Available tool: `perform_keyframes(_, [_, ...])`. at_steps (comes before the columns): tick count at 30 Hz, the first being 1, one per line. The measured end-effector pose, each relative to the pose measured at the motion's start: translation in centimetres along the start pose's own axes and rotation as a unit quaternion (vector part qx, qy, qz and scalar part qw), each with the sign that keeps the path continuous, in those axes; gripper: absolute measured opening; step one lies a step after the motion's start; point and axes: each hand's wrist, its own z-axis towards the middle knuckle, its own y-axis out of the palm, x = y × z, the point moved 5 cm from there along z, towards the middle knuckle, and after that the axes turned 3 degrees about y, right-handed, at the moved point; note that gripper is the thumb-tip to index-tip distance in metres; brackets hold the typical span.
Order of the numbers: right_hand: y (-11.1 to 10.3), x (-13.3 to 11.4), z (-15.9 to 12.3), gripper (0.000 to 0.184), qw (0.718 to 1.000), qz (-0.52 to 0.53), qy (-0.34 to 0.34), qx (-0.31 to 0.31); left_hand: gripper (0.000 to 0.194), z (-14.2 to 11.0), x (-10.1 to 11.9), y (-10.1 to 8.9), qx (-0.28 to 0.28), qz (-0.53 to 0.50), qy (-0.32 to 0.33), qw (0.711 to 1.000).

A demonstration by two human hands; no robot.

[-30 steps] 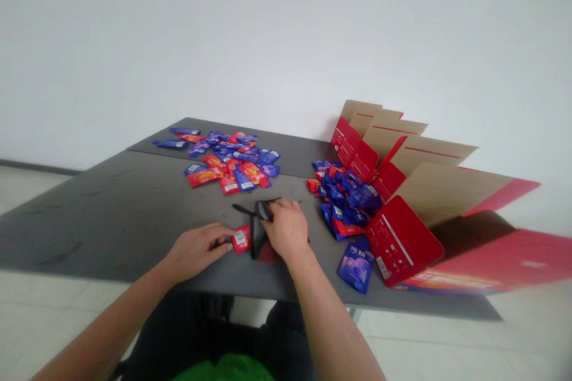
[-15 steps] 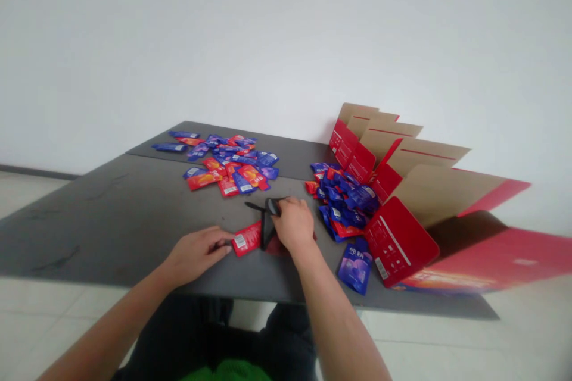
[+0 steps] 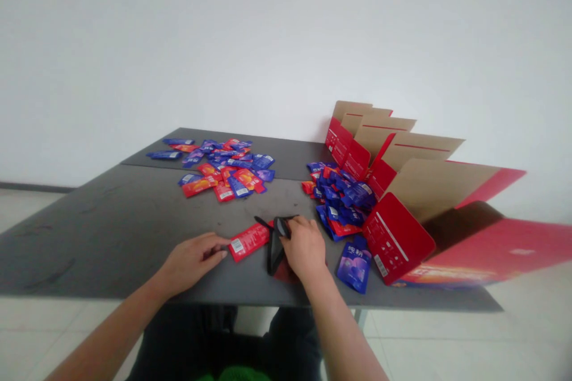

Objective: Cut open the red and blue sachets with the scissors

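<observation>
Here we are at the grey table (image 3: pixel 75 250), and the action is right in front of us! Our right hand (image 3: pixel 306 247) is closed over what look like black scissors (image 3: pixel 272 259), with a thin pointed blade (image 3: pixel 263 222) jutting out toward the upper left. A dark red sachet (image 3: pixel 286 274) peeks out from under that hand. Over on the left, our left hand (image 3: pixel 192 259) has its fingers loosely curled, and the fingertips are right at the end of a bright red sachet (image 3: pixel 248 242), though we can't tell whether they're actually pinching it. That sachet lies between our hands, just beside the scissors. Beyond them, a spread of red and blue sachets (image 3: pixel 223 175) fills the far table, a heap of blue and red sachets (image 3: pixel 339 205) leans against an opened red carton (image 3: pixel 395 238), and a lone blue sachet (image 3: pixel 354 265) sits near its flap!
</observation>
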Motion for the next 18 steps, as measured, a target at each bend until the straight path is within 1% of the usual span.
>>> perform_keyframes(3, [0.3,0.2,-4.3,0.018,0.998,0.055,0.000,0.018,0.036,0.2,-0.1,-0.2,-0.017,0.003,-0.011,1.000])
perform_keyframes(6, [0.6,0.2,-7.1,0.025,0.995,0.095,0.016,0.034,0.038,0.8,0.0,-0.7,-0.070,0.000,-0.018,0.997])
perform_keyframes(9, [0.6,0.3,-7.7,0.027,0.993,0.107,0.022,0.033,0.042,1.8,0.8,-1.4,-0.139,0.003,-0.004,0.990])
perform_keyframes(12, [0.5,0.4,-7.4,0.029,0.993,0.112,0.017,0.032,0.046,3.1,2.3,-1.9,-0.189,0.041,0.030,0.981])
perform_keyframes(14, [0.4,0.4,-7.4,0.030,0.993,0.112,0.014,0.033,0.047,3.9,3.5,-1.9,-0.205,0.068,0.045,0.975])
perform_keyframes(18, [0.4,0.4,-7.5,0.028,0.992,0.119,0.015,0.037,0.053,5.3,5.5,-1.3,-0.218,0.138,0.027,0.966])
